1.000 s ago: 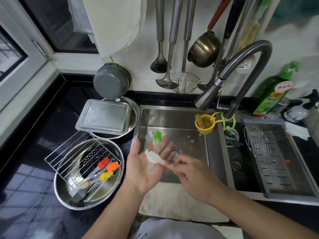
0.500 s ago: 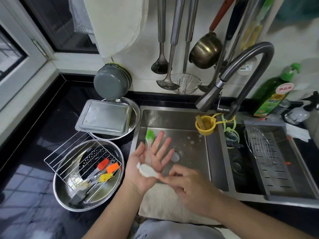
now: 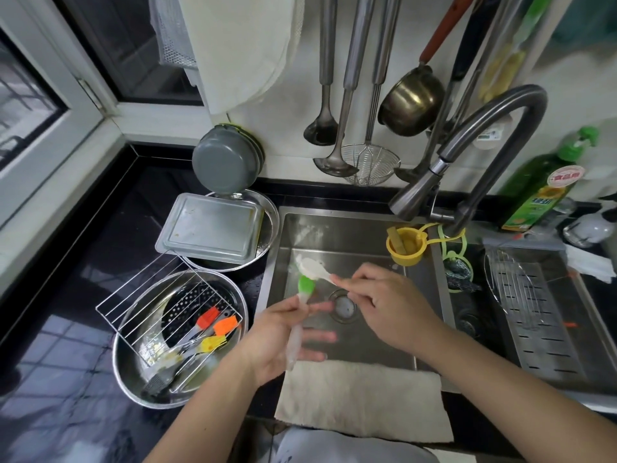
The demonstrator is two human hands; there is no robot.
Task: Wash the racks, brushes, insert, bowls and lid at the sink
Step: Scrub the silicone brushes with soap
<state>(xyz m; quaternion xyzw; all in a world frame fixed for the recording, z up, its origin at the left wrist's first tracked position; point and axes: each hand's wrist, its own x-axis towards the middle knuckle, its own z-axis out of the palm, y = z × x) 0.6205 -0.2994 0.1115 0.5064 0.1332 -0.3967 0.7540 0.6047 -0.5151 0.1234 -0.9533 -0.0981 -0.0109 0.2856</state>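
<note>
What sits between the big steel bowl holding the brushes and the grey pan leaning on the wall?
In the head view, a rectangular metal tray resting on a round steel bowl lies between the big bowl and the grey pan.

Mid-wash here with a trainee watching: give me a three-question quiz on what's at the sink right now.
1. True or false: the left hand holds the green-headed brush over the sink.
2. The three brushes still waiting in the steel bowl have heads of which colours?
A. red, orange, yellow
B. blue, white, black
C. green, pink, purple
3. Fill in: the right hand pinches the handle of a white ____.

Key: 1 true; 2 A; 3 scrubbing brush (foam-covered, so the exact type is hard to tell).
</note>
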